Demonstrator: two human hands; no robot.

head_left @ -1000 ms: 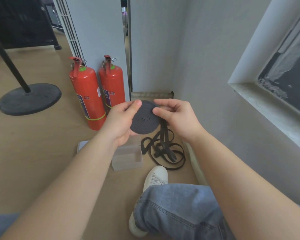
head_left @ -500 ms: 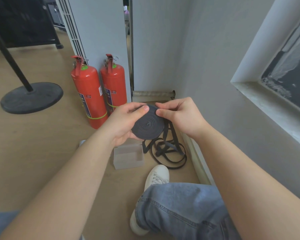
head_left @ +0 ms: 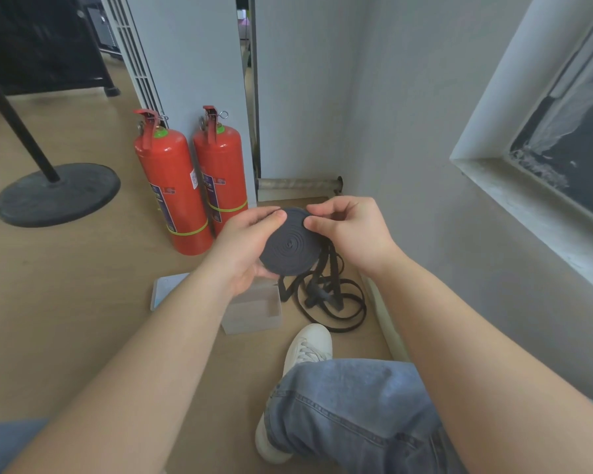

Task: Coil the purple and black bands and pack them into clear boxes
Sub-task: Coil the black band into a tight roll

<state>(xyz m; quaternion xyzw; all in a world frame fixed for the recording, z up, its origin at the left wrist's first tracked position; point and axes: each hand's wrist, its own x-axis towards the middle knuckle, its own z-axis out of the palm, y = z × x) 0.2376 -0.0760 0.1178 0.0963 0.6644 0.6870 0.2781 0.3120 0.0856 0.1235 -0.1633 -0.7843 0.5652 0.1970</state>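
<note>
Pale wood floor (head_left: 65,302), grey wall (head_left: 408,131).
Left hand (head_left: 243,248) and right hand (head_left: 353,230) pinch a flat, ribbed black band coil (head_left: 290,246), its face toward the camera.

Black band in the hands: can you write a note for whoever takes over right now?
Left hand: grips the flat black coil of band.
Right hand: pinches the coil's top edge.
Loose black tail: lies in loops on the wooden floor, beside the clear plastic box.
Done: much of the black band wound.
Left: wind the tail, pack the coil in the box. No purple band in view.
</note>
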